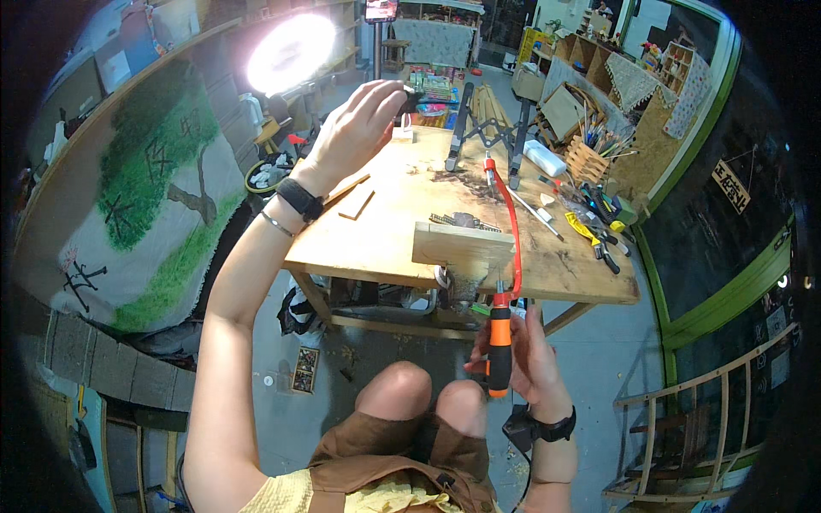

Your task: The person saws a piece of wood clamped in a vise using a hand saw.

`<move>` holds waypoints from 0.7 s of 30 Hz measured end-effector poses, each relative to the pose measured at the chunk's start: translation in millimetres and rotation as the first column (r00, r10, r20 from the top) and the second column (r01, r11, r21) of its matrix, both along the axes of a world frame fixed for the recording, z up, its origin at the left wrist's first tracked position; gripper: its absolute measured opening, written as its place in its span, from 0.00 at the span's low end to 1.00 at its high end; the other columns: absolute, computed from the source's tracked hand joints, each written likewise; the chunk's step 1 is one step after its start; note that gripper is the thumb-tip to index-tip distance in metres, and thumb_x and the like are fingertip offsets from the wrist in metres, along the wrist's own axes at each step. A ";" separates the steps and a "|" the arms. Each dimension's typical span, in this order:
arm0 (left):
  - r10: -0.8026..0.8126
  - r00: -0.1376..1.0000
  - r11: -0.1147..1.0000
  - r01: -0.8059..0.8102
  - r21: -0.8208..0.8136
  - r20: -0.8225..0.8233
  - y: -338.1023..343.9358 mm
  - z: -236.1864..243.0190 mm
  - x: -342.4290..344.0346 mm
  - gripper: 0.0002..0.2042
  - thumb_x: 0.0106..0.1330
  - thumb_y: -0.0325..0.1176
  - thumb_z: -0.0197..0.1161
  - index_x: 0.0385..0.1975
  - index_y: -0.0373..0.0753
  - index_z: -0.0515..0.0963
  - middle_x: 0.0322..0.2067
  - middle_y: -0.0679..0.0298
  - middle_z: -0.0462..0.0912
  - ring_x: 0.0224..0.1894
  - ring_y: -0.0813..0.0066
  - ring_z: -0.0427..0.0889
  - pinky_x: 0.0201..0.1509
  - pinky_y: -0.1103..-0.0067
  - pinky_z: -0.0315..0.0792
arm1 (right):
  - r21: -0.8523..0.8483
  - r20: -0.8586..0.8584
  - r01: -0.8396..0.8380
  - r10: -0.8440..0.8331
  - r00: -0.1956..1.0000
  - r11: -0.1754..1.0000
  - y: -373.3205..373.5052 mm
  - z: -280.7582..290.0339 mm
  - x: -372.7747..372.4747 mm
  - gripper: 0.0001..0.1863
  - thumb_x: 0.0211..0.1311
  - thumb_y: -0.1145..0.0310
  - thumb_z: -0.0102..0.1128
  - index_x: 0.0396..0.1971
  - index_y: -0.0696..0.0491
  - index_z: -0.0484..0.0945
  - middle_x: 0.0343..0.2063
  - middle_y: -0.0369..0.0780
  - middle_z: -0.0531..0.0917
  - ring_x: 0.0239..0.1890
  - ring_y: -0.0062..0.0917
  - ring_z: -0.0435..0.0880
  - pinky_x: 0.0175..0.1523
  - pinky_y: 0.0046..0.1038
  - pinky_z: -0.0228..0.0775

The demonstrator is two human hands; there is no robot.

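Observation:
My left hand (363,124) is raised on a stretched arm over the far part of the workbench. Its fingers are closed around a small dark object (412,101) whose kind I cannot make out. Low at the front, my right hand (534,363) is around the orange and black handle of a coping saw (499,346), with the thumb pointing up beside it. The saw's red frame (516,231) arches forward over a pale wooden board (449,243) at the bench's front edge. Where the blade meets the board is hard to see.
On the wooden workbench (385,184) stand a black folding stand (487,128), a wooden strip (356,204) and, at the right, several hand tools (594,227). A bright ring light (291,53) stands behind on the left. A wooden ladder-like rack (684,427) is at the lower right.

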State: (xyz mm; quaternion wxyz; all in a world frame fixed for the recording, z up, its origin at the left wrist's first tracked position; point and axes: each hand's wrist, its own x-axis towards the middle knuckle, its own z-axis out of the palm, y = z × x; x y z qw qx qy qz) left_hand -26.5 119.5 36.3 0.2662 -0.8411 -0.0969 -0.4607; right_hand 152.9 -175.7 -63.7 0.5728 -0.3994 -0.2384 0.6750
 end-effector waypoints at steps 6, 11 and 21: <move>0.057 0.994 0.989 -0.069 0.134 0.090 -18.7 29.7 -18.5 0.21 0.44 0.22 0.62 0.42 0.37 0.68 0.44 0.58 0.72 0.47 0.62 0.72 0.47 0.73 0.71 | 0.141 0.406 0.311 -0.341 0.848 0.940 -5.2 -0.6 13.3 0.26 0.63 0.45 0.33 0.39 0.54 0.67 0.33 0.38 0.74 0.36 0.24 0.74 0.39 0.30 0.71; -0.023 0.997 0.984 0.010 0.176 0.074 -33.1 35.3 -24.7 0.21 0.44 0.23 0.62 0.41 0.38 0.68 0.44 0.57 0.72 0.46 0.60 0.72 0.47 0.72 0.72 | 0.813 0.579 0.052 -0.798 -0.168 0.579 24.6 41.1 14.7 0.27 0.59 0.47 0.45 0.43 0.57 0.65 0.44 0.45 0.66 0.48 0.33 0.65 0.54 0.35 0.55; -0.233 0.971 0.971 0.229 -0.070 -0.051 -89.4 34.9 -12.3 0.12 0.56 0.29 0.54 0.36 0.28 0.71 0.42 0.52 0.74 0.38 0.58 0.77 0.40 0.72 0.75 | 0.556 -0.085 -0.758 -0.884 -0.461 0.341 125.5 138.6 -22.3 0.34 0.47 0.33 0.44 0.57 0.24 0.55 0.64 0.33 0.48 0.66 0.35 0.40 0.58 0.62 0.15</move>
